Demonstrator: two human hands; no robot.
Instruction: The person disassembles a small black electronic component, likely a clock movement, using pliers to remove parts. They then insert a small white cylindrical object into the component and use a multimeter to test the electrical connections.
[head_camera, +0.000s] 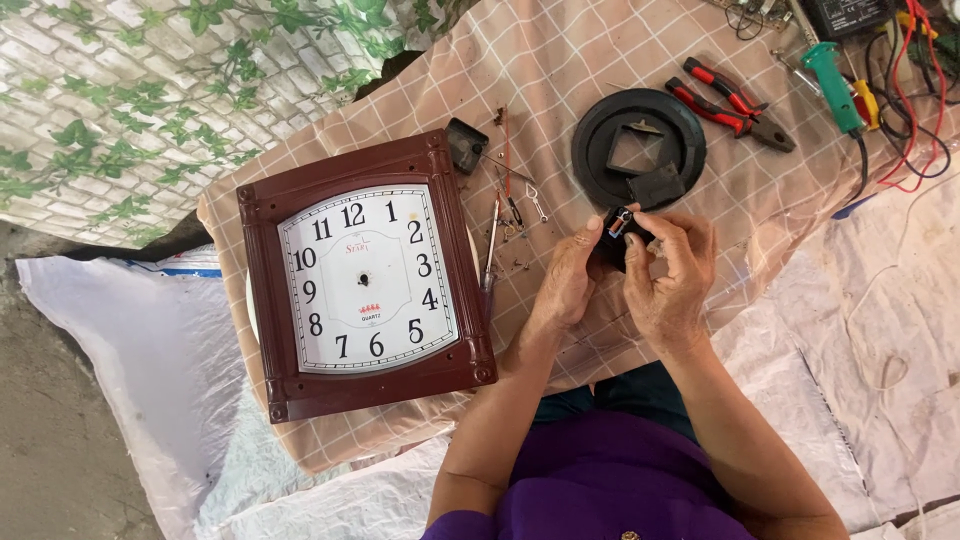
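Both hands nearest: left hand (568, 275) and right hand (668, 272) fingers pinching small black clock mechanism (618, 236) above checked surface (560, 70), beside clock (365, 277). Best: steady grip, mechanism kept low over cloth.

Glossy brown plastic clock frame (365, 275), matt checked cloth (560, 70), matt black plastic ring (638, 145), rubber-gripped metal pliers (730, 105).

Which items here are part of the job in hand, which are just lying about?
In hand:
- small black clock movement box, held by left hand and right hand
- brown square wall clock without hands
- black round plastic back plate
- loose thin metal parts

Lying about:
- red-handled pliers
- green-handled tool
- red and black wires
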